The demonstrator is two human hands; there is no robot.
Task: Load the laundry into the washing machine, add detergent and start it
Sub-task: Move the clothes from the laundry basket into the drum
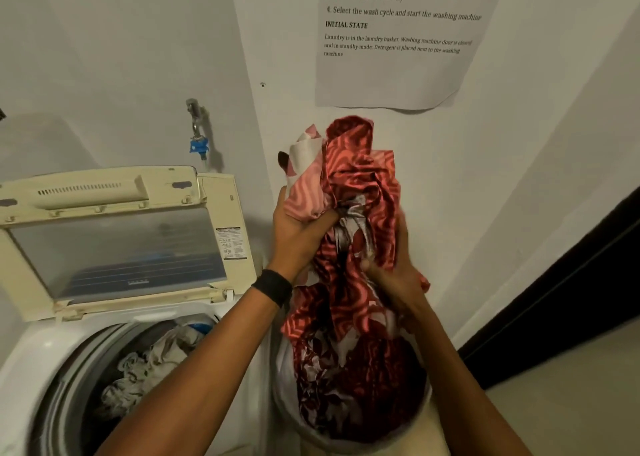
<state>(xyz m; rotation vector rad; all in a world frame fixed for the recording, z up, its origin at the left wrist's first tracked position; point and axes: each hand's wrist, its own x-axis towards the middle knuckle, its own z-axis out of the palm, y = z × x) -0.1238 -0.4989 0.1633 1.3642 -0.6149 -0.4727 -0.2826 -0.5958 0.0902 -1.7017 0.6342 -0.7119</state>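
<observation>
laundry [360, 178], a crumpled length of thin, glossy cloth printed in red, pink and white swirls, is held raised above a basket [287, 379], with its lower part trailing down into it. the left hand [301, 230] is clamped on the folds at mid-height, fingers curled into the cloth; a black band [273, 286] is worn on that wrist. the right hand [391, 275] is set lower and just beside it, gripping the same bundle, its fingers partly buried in cloth. both forearms are stretched forward. the basket is round and pale, standing just right of the washing machine [31, 369]. the cream plastic lid [114, 248] is folded upright, its window panel hazy. pale, creased garments [152, 362] are noted inside the grey-rimmed drum [79, 369].
</observation>
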